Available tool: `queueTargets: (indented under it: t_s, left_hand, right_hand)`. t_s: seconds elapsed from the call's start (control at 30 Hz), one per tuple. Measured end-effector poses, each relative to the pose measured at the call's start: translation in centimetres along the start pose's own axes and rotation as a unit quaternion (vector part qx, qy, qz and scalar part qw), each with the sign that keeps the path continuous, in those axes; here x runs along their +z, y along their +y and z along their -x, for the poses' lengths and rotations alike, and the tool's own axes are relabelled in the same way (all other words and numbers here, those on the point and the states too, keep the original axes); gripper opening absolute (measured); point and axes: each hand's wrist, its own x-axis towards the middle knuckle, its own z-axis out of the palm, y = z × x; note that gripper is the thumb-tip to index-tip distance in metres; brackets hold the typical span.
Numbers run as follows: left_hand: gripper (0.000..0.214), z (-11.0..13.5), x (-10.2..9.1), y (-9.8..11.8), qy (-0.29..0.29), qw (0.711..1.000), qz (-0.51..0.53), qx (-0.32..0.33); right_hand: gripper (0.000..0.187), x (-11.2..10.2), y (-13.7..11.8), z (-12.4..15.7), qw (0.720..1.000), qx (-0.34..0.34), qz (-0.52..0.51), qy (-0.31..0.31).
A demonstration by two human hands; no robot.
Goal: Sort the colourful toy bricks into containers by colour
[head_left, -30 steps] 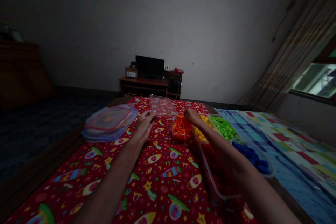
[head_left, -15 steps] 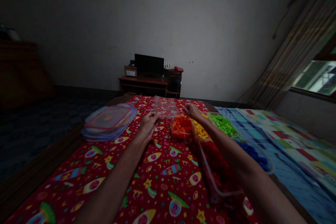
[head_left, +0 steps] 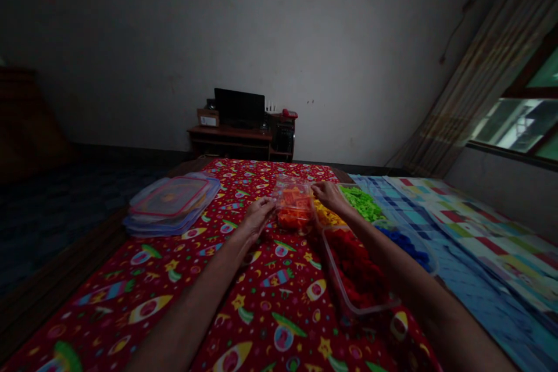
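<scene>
My left hand [head_left: 260, 214] has its fingertips closed on the near left edge of a clear plastic lid [head_left: 288, 181]. My right hand [head_left: 328, 195] pinches the lid's right side. The lid lies over a clear container of orange pieces [head_left: 295, 218]; whether it sits fully on the rim I cannot tell. Beside that container, partly behind my right hand, is a container of yellow pieces [head_left: 325, 215]. A container of red pieces [head_left: 355, 270] stands nearer, under my right forearm. Green pieces [head_left: 361, 203] and blue pieces [head_left: 405, 247] fill containers beyond that arm.
A stack of clear lids with coloured rims [head_left: 174, 200] lies on the left of the red patterned cloth [head_left: 244, 302]. Blue checked bedding [head_left: 462, 279] spreads to the right. A desk with a monitor [head_left: 239, 107] stands against the far wall.
Both hands have brought the clear lid nearer and down, from beyond the orange container to over it. The view has turned slightly right.
</scene>
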Motion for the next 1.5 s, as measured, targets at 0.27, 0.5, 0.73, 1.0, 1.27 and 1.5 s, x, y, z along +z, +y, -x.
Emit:
queueTargets:
  t_s: [0.27,0.5,0.73,1.0,1.27,1.5]
  left_hand:
    - [0.019,-0.5,-1.5,2.9,0.082,0.992,0.052,0.075]
    - [0.018,-0.3,-1.5,3.0,0.076,0.993,0.048,0.071]
    - [0.019,-0.5,-1.6,3.0,0.075,0.993,0.047,0.076]
    - [0.017,-0.7,-1.8,2.9,0.076,0.993,0.052,0.078]
    - [0.020,-0.7,-1.8,2.7,0.073,0.994,0.026,0.083]
    - [0.022,-0.7,-1.8,2.5,0.069,0.994,0.022,0.085]
  right_hand:
    - [0.017,1.8,0.0,0.1,0.995,-0.068,0.062,-0.041]
    - [0.016,2.7,-0.2,-2.3,0.984,-0.105,0.119,-0.082]
    - [0.025,2.2,0.3,-3.3,0.981,-0.064,0.169,-0.073]
    - [0.027,2.6,0.0,-4.7,0.979,-0.043,0.186,-0.075]
    - [0.031,2.7,-0.8,-4.2,0.984,-0.063,0.153,-0.061]
    - [0.023,2.0,-1.0,-3.8,0.992,-0.052,0.093,-0.066]
